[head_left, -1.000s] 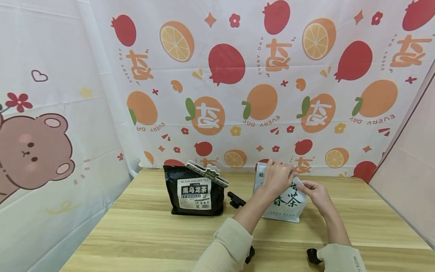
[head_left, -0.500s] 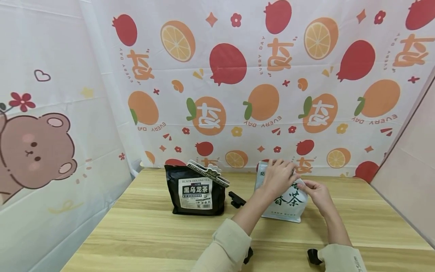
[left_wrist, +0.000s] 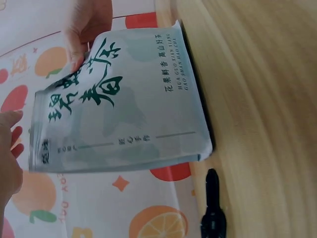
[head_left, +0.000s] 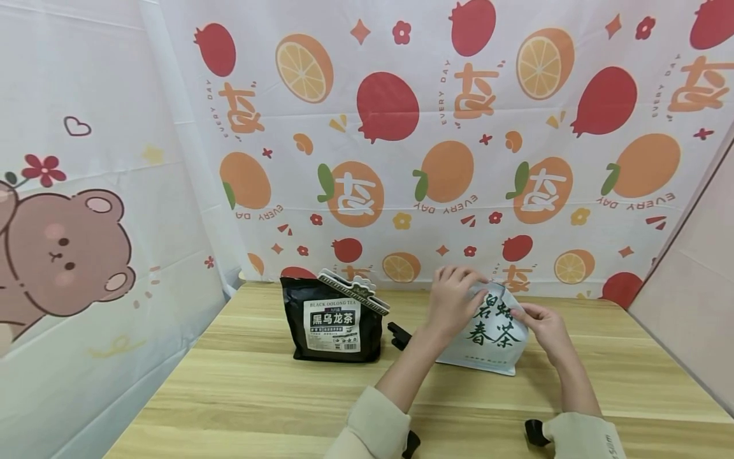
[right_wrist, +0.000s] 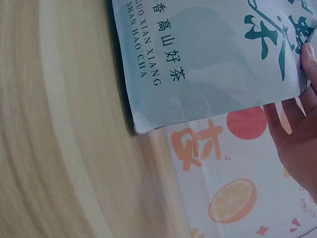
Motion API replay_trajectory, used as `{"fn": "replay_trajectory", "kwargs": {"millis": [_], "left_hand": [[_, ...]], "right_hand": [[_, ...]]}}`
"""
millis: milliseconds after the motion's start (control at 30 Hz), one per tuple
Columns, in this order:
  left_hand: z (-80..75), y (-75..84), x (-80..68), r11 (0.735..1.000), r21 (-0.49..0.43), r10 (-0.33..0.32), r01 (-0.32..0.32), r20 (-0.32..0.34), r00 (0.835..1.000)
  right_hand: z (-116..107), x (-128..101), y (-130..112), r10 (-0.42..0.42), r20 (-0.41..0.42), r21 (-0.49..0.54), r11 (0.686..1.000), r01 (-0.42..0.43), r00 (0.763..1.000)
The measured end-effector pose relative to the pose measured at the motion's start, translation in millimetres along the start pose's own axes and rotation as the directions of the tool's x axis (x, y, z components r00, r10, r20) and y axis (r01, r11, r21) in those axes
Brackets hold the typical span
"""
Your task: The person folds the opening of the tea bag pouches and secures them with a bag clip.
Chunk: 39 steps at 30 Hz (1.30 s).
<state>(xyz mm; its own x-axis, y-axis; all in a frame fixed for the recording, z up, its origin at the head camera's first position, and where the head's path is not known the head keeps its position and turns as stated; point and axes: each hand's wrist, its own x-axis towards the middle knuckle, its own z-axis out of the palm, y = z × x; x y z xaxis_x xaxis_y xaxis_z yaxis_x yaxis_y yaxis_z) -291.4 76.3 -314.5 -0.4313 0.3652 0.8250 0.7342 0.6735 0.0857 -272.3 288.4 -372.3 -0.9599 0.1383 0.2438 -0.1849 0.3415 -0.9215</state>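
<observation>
A pale blue-green tea bag [head_left: 487, 338] with dark green characters stands upright on the table in the head view. My left hand [head_left: 457, 301] is at its upper left corner. In the left wrist view the fingertips [left_wrist: 12, 119] of that hand are slightly apart from the bag's top edge. My right hand [head_left: 545, 328] pinches the bag's upper right side, its thumb [right_wrist: 308, 59] on the front and its other fingers behind. Just left of the bag lies a black clip [head_left: 398, 336], partly hidden by my left forearm in the head view.
A black oolong tea bag [head_left: 332, 325] stands on the left of the wooden table [head_left: 258, 408], with a decorated long clip [head_left: 352, 291] slanting across its top. Fruit-print cloth [head_left: 390, 159] hangs behind the table. Small black objects [head_left: 536, 433] show by both sleeves.
My left hand has moved left and off the bag's top, uncovering more of the printed characters. My right hand keeps its hold on the right side. The view has shifted slightly.
</observation>
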Motion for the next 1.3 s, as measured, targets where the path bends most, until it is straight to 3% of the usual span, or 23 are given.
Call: {"fn": "replay_trajectory", "kwargs": {"millis": [167,300,367,433,533,600,667,767,900,967,1000,1167,1233,1300], "left_hand": [[-3.6,-7.4,-10.0,0.991,-0.127,-0.053,0.041,-0.092,0.994],[-6.8,-12.1,-20.1,0.969,-0.186,-0.176,0.164,-0.055,0.983],[-7.8,-12.9,-26.2,0.947,-0.186,-0.266,0.263,0.008,0.964],[-8.8,-14.0,-32.6,0.906,-0.187,-0.370,0.380,0.084,0.925],[-10.4,-16.2,-42.2,0.828,-0.155,-0.512,0.538,0.179,0.840],[-11.3,-17.8,-48.3,0.775,-0.149,-0.584,0.615,0.205,0.785],[-12.0,-19.6,-54.3,0.733,-0.135,-0.637,0.667,0.211,0.742],[-12.1,-22.8,-62.6,0.700,-0.108,-0.678,0.706,0.210,0.704],[-11.3,-29.0,-71.9,0.695,-0.060,-0.691,0.717,0.219,0.689],[-10.5,-31.4,-75.5,0.684,-0.033,-0.702,0.729,0.241,0.670],[-10.1,-32.3,-77.1,0.674,-0.018,-0.710,0.738,0.257,0.655],[-7.6,-35.9,-85.2,0.615,0.085,-0.750,0.784,0.370,0.548],[-6.4,-37.2,-88.2,0.603,0.113,-0.757,0.790,0.395,0.521],[-5.4,-38.6,-90.5,0.593,0.131,-0.766,0.794,0.395,0.507]], "right_hand": [[-4,0,3,-0.003,-0.002,-0.008,1.000,0.003,1.000],[-6,0,6,-0.020,-0.001,-0.005,1.000,0.020,1.000],[-7,-1,7,-0.031,0.002,-0.002,1.000,0.031,1.000],[-8,-2,8,-0.037,0.004,0.002,0.999,0.037,0.999],[-10,-4,8,-0.036,0.011,0.008,0.999,0.036,0.999],[-11,-5,8,-0.031,0.020,0.010,0.999,0.030,0.999],[-12,-6,9,-0.029,0.028,0.013,0.999,0.029,0.999],[-14,-7,8,-0.035,0.039,0.015,0.999,0.034,0.999],[-15,-8,7,-0.045,0.044,0.018,0.999,0.044,0.998],[-15,-8,7,-0.044,0.044,0.018,0.999,0.043,0.998],[-16,-8,7,-0.043,0.045,0.019,0.999,0.043,0.998],[-16,-8,7,-0.036,0.051,0.029,0.999,0.034,0.998],[-16,-8,7,-0.033,0.055,0.029,0.999,0.031,0.998],[-16,-8,7,-0.029,0.057,0.027,0.999,0.028,0.998]]}}
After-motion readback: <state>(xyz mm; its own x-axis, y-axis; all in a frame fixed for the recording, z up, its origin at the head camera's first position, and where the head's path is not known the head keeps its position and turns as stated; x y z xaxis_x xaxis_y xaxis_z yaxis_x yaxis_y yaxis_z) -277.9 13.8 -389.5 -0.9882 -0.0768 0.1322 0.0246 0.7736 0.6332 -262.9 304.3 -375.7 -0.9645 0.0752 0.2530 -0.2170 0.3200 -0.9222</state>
